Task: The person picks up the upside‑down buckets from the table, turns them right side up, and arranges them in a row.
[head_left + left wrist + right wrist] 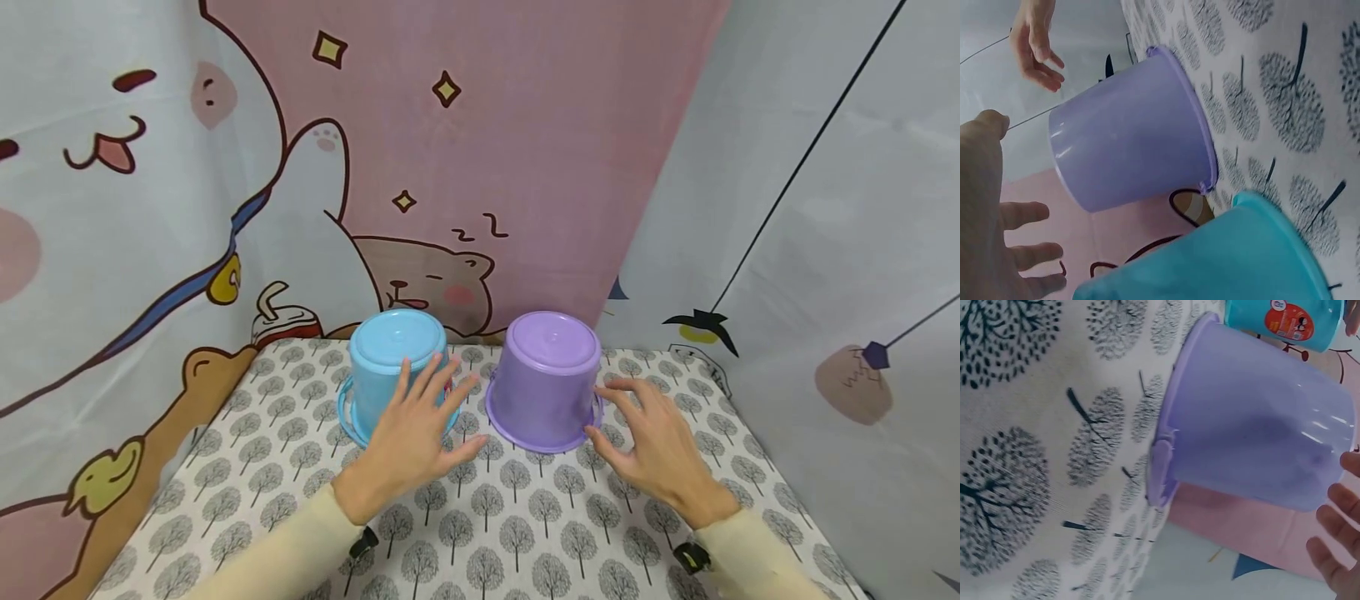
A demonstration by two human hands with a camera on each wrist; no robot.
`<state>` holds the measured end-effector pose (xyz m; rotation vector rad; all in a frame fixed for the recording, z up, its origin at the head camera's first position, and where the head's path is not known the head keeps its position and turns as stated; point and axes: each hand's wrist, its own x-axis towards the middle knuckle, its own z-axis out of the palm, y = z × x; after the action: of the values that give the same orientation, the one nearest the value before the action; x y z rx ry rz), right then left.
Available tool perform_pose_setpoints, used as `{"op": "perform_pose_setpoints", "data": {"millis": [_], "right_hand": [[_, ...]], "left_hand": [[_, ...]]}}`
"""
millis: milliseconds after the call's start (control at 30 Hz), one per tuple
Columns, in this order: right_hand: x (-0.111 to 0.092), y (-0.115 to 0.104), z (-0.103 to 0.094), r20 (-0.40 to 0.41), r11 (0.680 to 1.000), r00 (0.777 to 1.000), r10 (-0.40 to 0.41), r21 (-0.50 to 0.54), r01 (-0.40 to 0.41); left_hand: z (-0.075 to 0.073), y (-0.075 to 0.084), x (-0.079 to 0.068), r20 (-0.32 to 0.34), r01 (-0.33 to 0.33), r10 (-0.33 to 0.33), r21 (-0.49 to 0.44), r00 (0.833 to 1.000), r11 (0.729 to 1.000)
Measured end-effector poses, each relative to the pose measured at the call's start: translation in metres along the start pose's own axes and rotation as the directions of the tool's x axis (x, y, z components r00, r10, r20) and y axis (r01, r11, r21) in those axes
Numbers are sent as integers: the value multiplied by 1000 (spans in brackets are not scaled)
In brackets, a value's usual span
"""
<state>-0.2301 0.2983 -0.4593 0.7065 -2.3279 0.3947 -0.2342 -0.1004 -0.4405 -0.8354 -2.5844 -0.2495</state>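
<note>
Two buckets stand upside down side by side on the table, a blue bucket [399,342] on the left and a purple bucket [551,392] on the right. My left hand [416,437], fingers spread, is in front of the blue bucket and overlaps it in the head view; whether it touches cannot be told. At the purple bucket's right side is my right hand [652,437], its fingers extended and a little bent, near the handle. In the right wrist view a gap shows between those fingers [1338,528] and the purple bucket [1260,419]. Neither hand holds anything.
A white cloth with grey tree prints [517,533] covers the table. Behind it hangs a pink and white cartoon curtain [555,150], which continues along both sides. A round red sticker [1289,322] shows on the blue bucket in the right wrist view.
</note>
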Motion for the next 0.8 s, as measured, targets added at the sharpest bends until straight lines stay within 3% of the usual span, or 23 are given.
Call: {"op": "perform_pose_setpoints", "data": {"millis": [200,500,800], "right_hand": [[-9,9,13,8,1000,1000,-11,23,11],[-18,20,22,-17,996,997,-81,38,82],[-30,25,25,106,995,992,70,63,-77]], "left_hand": [[12,8,-2,14,-77,78,-23,997,997],[23,14,0,21,-108,109,-54,994,993],[40,16,6,106,-7,23,-143,994,990]]}}
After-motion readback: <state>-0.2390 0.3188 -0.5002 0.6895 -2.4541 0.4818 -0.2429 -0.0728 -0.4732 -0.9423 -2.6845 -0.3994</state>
